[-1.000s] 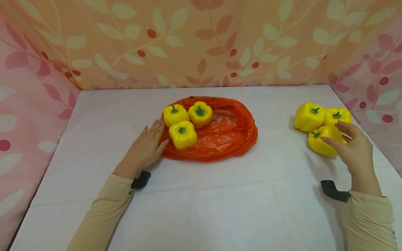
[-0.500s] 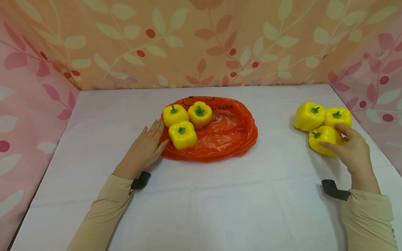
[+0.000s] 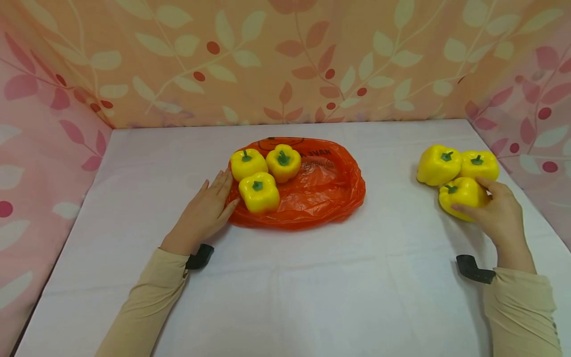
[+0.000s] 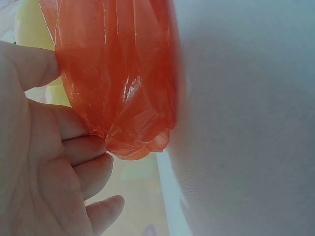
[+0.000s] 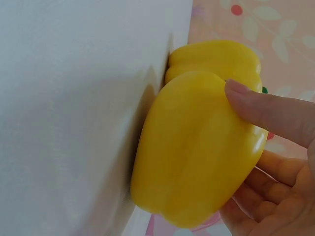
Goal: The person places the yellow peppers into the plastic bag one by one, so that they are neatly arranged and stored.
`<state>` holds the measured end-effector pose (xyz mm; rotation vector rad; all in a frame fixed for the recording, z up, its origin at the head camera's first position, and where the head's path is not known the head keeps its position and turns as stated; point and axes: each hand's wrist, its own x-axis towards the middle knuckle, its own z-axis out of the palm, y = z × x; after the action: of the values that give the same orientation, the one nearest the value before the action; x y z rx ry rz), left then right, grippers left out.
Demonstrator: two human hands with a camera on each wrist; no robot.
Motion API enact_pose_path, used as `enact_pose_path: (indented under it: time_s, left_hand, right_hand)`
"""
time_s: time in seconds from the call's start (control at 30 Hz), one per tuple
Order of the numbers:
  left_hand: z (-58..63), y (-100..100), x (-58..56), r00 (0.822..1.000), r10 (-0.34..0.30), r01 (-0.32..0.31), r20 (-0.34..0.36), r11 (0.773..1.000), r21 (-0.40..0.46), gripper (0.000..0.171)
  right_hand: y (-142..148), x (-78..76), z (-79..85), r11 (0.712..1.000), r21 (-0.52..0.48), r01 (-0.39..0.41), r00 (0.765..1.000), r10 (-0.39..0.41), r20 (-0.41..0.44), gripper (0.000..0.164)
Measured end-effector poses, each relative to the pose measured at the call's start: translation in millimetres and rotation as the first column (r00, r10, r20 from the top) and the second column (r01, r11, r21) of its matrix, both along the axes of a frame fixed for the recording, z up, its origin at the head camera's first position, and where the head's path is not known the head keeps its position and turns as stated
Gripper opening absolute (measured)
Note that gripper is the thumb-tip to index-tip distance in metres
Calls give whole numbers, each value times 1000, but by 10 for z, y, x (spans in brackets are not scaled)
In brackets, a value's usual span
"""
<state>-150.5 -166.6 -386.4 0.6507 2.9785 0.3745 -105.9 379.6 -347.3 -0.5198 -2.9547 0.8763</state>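
White tabletop (image 3: 312,282) with 1 yellow pepper (image 5: 197,152) grasped in right fingers (image 5: 280,168), red bag (image 3: 318,196) against straight left fingers (image 3: 224,186).

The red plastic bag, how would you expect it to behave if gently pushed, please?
The red plastic bag is likely floppy, since its thin film is creased. It might also drag unevenly or bunch up, as three yellow peppers sit together toward one end.

Back drape (image 3: 276,64): orange-peach, leaf-and-dot print
Left drape (image 3: 44,173): pink, similar print
Right drape (image 3: 531,106): pink, similar print
Table covering (image 3: 285,297): white, faint creases, straight far edge
Light: soft, faint shadows on table covering
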Motion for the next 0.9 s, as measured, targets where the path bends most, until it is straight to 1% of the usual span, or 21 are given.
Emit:
enact_pose_path:
  time_s: [0.1, 0.2, 0.37, 0.47, 0.6, 0.9]
  left_hand:
    - [6, 2, 3, 1000, 1, -1, 0, 1000, -2, 68]
    - [14, 3, 7, 1000, -1, 1, 3, 1000, -3, 68]
    - [24, 8, 12, 1000, 2, -2, 9, 1000, -1, 67]
    - [23, 6, 12, 1000, 5, -5, 11, 1000, 0, 67]
    - [13, 1, 9, 1000, 5, -5, 10, 1000, 0, 67]
    - [2, -1, 3, 1000, 1, -1, 7, 1000, 2, 68]
  right_hand:
    - [1, 4, 6, 1000, -30, 1, 1000, -1, -2, 84]
    - [5, 9, 6, 995, -95, -2, 1000, 2, 3, 85]
    - [9, -7, -9, 983, -176, -45, 999, 49, 14, 86]
    - [-11, -21, -23, 969, -233, -79, 997, 82, 5, 82]
    - [-59, -28, -42, 949, -290, -123, 992, 120, -28, 76]
    - [-213, -27, -65, 928, -317, -196, 980, 176, -91, 71]
